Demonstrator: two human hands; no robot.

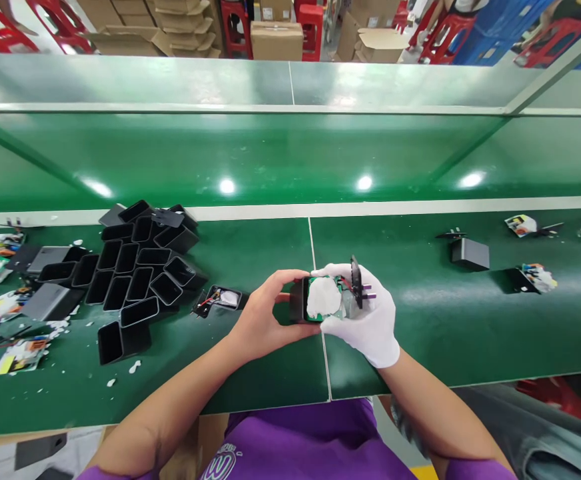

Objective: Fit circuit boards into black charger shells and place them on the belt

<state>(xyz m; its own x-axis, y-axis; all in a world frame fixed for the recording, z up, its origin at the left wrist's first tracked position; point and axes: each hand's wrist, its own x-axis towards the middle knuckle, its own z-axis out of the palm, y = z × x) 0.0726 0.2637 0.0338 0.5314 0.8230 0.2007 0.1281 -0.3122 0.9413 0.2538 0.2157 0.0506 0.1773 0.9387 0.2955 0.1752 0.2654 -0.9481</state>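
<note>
While a pile of black casings (135, 273) lies to the left on the green table (250, 373), a small black box (300, 300) with a white-padded circuit board (323, 298) is held over the table's middle seam, gripped by the bare left hand (263, 320) and the white-gloved right hand (365, 317), fingers closed around it

Bare left hand (260, 319), gloved right hand (365, 320), fingers curled, close together

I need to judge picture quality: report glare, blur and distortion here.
Head view: three lamp glare spots on the green belt; straight rails bow with wide-angle distortion; hands sharp, left hand and gloved right hand on the black housing; far boxes softer.
</note>
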